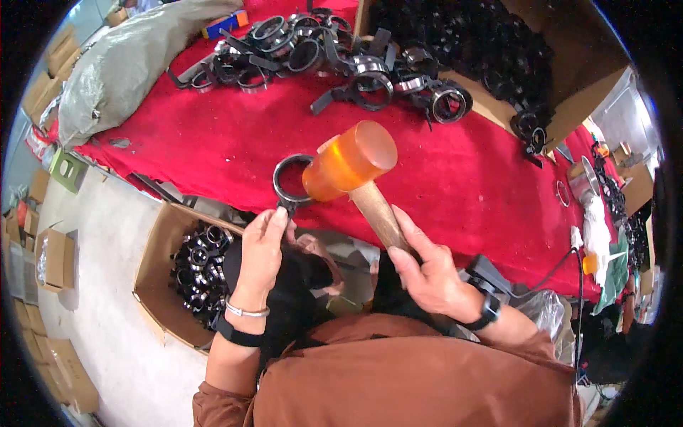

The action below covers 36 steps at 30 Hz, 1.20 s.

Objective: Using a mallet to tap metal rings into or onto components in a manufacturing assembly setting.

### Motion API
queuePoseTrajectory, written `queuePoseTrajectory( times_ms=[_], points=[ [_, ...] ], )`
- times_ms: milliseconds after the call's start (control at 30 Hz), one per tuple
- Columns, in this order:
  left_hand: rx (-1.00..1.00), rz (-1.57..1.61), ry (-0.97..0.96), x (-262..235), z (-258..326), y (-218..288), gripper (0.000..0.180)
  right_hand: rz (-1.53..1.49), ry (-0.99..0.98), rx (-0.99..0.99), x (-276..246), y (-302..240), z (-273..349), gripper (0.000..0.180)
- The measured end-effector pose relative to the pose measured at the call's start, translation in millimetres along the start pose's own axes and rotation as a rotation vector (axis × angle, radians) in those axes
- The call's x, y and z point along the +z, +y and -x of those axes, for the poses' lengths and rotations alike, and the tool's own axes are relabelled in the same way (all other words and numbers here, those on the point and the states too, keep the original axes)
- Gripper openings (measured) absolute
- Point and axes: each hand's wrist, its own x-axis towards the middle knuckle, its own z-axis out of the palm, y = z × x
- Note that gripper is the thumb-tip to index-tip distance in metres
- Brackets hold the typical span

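Note:
My right hand [434, 274] is closed around the wooden handle of a mallet [356, 158] with an amber, translucent head. That head is over the right side of a black ring-shaped part [279, 176] with a shiny inner rim. Between thumb and fingers, my left hand [263, 245] pinches the short black handle of this ring part, near the front edge of the red-covered table [213, 153]. Part of the ring's right side is hidden behind the mallet head. Whether mallet and ring touch, I cannot tell.
A pile of similar black ring parts [306, 53] lies along the table's far side. A large carton [569, 78] of black parts stands at the far right. Below the table's left front is an open carton [153, 285] of ring parts. A grey sack [128, 67] rests far left.

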Motion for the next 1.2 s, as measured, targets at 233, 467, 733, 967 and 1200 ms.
queuePoseTrajectory(
  times_ms=[233, 467, 733, 967, 1200],
  points=[
    [0.054, -0.120, 0.215, -89.2, 33.6, 10.6, 0.023, -0.240, 0.116, 0.123, -51.7, 26.8, 8.4, 0.051],
    [0.323, -1.449, 0.621, -158.3, -0.2, 27.5, 0.023, -0.437, 0.158, 0.208, -75.0, 29.0, -2.7, 0.053],
    [0.700, -1.522, 0.086, 80.5, -161.4, 87.2, 0.034, -0.535, 0.085, 0.250, -84.4, 35.6, -2.0, 0.054],
    [0.740, -1.358, 0.116, 56.1, -181.0, 57.6, 0.014, -0.576, 0.068, 0.320, -81.3, 32.6, -10.8, 0.053],
    [0.749, -1.442, 0.301, -21.4, -47.0, 60.5, 0.046, -0.525, 0.131, 0.276, -78.0, 33.3, -8.2, 0.051]
  ],
)
